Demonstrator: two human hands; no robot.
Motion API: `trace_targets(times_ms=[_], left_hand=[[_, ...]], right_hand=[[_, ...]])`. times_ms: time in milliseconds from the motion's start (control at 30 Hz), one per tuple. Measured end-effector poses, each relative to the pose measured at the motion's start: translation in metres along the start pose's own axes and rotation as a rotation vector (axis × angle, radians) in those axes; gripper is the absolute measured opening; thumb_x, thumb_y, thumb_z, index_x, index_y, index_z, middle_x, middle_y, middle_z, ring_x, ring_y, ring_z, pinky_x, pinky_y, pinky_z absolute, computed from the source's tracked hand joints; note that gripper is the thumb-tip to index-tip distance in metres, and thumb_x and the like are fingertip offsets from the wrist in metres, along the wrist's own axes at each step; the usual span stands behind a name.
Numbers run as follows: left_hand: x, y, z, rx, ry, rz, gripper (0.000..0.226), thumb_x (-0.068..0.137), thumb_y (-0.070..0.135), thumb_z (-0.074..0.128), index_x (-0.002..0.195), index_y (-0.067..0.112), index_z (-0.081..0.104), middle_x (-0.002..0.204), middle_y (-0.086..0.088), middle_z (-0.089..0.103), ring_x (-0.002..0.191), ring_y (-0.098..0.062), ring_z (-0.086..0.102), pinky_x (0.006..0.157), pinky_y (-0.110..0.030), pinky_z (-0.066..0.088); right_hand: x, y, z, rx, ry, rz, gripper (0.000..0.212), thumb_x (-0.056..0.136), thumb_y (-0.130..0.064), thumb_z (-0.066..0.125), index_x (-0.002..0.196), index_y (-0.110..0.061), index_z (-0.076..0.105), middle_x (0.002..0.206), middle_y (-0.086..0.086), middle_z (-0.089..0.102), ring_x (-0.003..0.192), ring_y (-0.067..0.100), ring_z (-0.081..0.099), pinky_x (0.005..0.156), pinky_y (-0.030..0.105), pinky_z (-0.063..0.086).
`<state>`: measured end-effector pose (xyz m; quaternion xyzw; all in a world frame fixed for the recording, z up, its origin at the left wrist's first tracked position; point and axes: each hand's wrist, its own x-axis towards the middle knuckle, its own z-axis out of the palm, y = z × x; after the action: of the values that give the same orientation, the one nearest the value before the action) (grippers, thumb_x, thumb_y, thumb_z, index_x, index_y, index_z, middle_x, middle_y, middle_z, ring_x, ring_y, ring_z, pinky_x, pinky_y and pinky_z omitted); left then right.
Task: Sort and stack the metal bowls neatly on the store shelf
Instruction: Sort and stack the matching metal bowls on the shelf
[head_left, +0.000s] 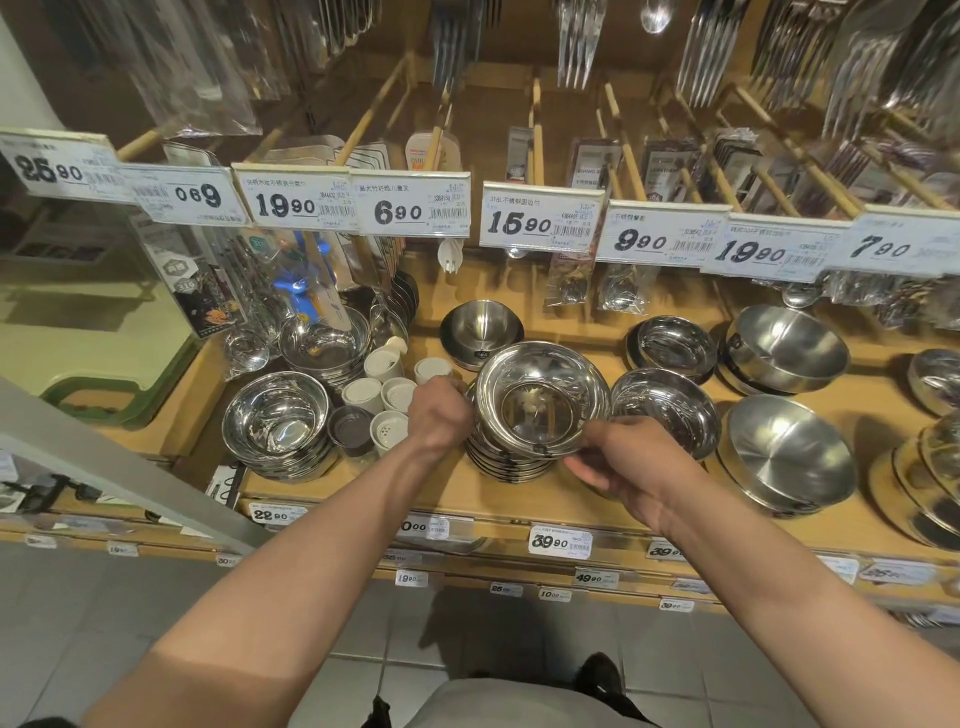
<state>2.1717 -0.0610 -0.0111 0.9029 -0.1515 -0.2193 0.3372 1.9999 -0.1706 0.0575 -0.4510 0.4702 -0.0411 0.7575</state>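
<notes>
A shiny wide-rimmed metal bowl (540, 397) sits tilted on top of a stack of like bowls (506, 462) in the middle of the wooden shelf (467, 493). My left hand (439, 413) grips the bowl's left rim, fingers curled behind it. My right hand (621, 457) pinches the front right rim. Other metal bowls stand around: a stack at the left (278, 423), one behind it (324, 340), a matte bowl at the back (480, 327), and a shiny stack just right (667, 408).
Small white shaker cups (387, 392) crowd the shelf left of my left hand. More bowls (787, 345) and a matte stack (789, 457) fill the right side. Price tags (413, 205) and packaged cutlery hang overhead. The shelf's front edge carries price labels (560, 542).
</notes>
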Motion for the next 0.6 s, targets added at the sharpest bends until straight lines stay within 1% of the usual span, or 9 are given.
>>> trace_targets(times_ms=[33,100,167,267,367,533,600], left_hand=[[-0.0006,0.0001,-0.0004,-0.002,0.001,0.002,0.02,0.09,0.007,0.057,0.095,0.008,0.077,0.1,-0.015,0.074,0.097,-0.032,0.068,0.079,-0.034,0.052],[-0.0014,0.0008,-0.0009,-0.011,0.007,0.002,0.017,0.087,0.003,0.058,0.082,0.009,0.073,0.096,-0.016,0.075,0.095,-0.033,0.068,0.077,-0.035,0.052],[-0.0013,0.0018,-0.001,-0.014,0.014,-0.009,0.018,0.087,0.002,0.058,0.075,0.012,0.068,0.095,-0.017,0.074,0.094,-0.033,0.068,0.076,-0.035,0.051],[-0.0001,0.004,-0.0002,-0.006,0.047,-0.042,0.017,0.09,0.004,0.057,0.082,0.008,0.072,0.096,-0.017,0.074,0.09,-0.031,0.067,0.07,-0.031,0.045],[0.0001,0.0046,0.0015,-0.003,0.078,-0.048,0.018,0.089,0.002,0.056,0.087,0.002,0.074,0.095,-0.018,0.073,0.092,-0.033,0.068,0.07,-0.031,0.044],[0.0012,0.0068,0.0005,0.006,0.096,-0.028,0.016,0.086,0.002,0.057,0.081,0.0,0.073,0.09,-0.018,0.073,0.089,-0.033,0.068,0.069,-0.031,0.047],[0.0023,0.0078,-0.0008,0.018,0.093,-0.026,0.017,0.086,0.001,0.057,0.078,0.003,0.072,0.089,-0.018,0.074,0.089,-0.032,0.069,0.068,-0.03,0.046]], right_hand=[[-0.0005,-0.0002,0.0004,-0.001,0.002,0.002,0.021,0.091,0.009,0.056,0.112,0.012,0.059,0.103,0.022,0.068,0.064,0.016,0.069,0.071,0.028,0.057],[-0.0017,-0.0008,0.0007,-0.002,0.002,0.008,0.021,0.092,0.008,0.057,0.113,0.012,0.059,0.107,0.023,0.068,0.068,0.017,0.069,0.069,0.027,0.059],[-0.003,-0.0008,0.0003,0.001,-0.004,0.012,0.02,0.092,0.008,0.057,0.112,0.011,0.059,0.106,0.022,0.068,0.065,0.016,0.07,0.068,0.027,0.06],[-0.004,0.0007,-0.0014,0.0,-0.007,0.011,0.019,0.091,0.009,0.057,0.109,0.011,0.06,0.101,0.021,0.069,0.06,0.014,0.07,0.07,0.027,0.058],[-0.004,0.0018,-0.0037,-0.004,0.002,0.009,0.021,0.091,0.01,0.057,0.112,0.014,0.059,0.101,0.022,0.068,0.063,0.016,0.067,0.071,0.028,0.056],[-0.004,-0.0006,-0.0079,0.003,-0.002,0.01,0.018,0.091,0.007,0.06,0.109,0.011,0.061,0.082,0.014,0.073,0.058,0.014,0.068,0.064,0.023,0.057],[-0.0035,-0.0018,-0.0084,0.014,0.002,0.007,0.019,0.091,0.007,0.06,0.11,0.01,0.06,0.088,0.016,0.073,0.058,0.014,0.07,0.065,0.025,0.057]])
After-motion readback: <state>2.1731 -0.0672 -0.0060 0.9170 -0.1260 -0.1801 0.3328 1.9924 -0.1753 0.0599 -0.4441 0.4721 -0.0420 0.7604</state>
